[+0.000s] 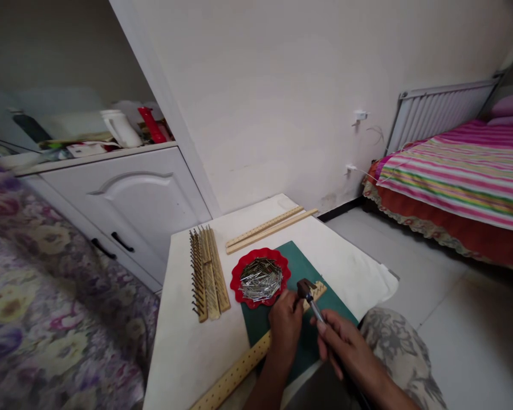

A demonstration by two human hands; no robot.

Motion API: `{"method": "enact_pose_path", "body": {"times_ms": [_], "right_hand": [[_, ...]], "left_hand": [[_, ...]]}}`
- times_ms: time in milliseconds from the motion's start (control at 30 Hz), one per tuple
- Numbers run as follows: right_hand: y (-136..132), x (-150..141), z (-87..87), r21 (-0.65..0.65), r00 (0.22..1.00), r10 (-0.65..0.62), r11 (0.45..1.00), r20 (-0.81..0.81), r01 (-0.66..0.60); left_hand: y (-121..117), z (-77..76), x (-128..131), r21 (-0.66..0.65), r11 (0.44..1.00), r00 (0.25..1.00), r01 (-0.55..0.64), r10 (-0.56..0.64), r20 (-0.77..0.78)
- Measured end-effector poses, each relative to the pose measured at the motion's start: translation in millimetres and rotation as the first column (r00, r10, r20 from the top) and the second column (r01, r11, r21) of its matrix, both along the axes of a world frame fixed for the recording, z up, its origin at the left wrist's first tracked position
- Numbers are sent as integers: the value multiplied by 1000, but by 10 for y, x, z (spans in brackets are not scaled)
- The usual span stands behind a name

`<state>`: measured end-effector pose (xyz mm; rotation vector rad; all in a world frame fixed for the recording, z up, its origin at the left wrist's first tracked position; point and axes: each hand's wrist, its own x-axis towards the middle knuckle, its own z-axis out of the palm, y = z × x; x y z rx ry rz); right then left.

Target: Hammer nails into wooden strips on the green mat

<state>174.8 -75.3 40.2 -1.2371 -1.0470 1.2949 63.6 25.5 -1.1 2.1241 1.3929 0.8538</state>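
Note:
My right hand (340, 339) is wrapped round the handle of a hammer (315, 307), whose dark head is just above a wooden strip (235, 377) with rows of holes. Several nails stand in the strip's far end. My left hand (285, 322) rests across the strip beside the hammer head, fingers closed; what they pinch is hidden. Beneath them lies a green mat (291, 256). A red scalloped bowl (236, 285) full of loose nails (260, 279) sits just beyond my left hand.
Nail-studded wooden strips (207, 273) lie at the left of the white table (183, 353). Two bare strips (269, 229) lie near its back edge. A cabinet (141, 205) stands left, a bed (457, 171) right, and my knee (397, 347) is by the table's right side.

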Motion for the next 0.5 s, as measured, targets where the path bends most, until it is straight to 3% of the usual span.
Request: {"method": "enact_pose_path", "body": {"times_ms": [300, 500], "right_hand": [[-136, -6, -45, -40, 1000, 9, 999, -11, -9], [-393, 1, -277, -152, 999, 18, 988, -40, -24]], "left_hand": [[-29, 14, -7, 3, 1000, 997, 19, -19, 74], [-80, 40, -94, -10, 997, 986, 72, -69, 155]]}}
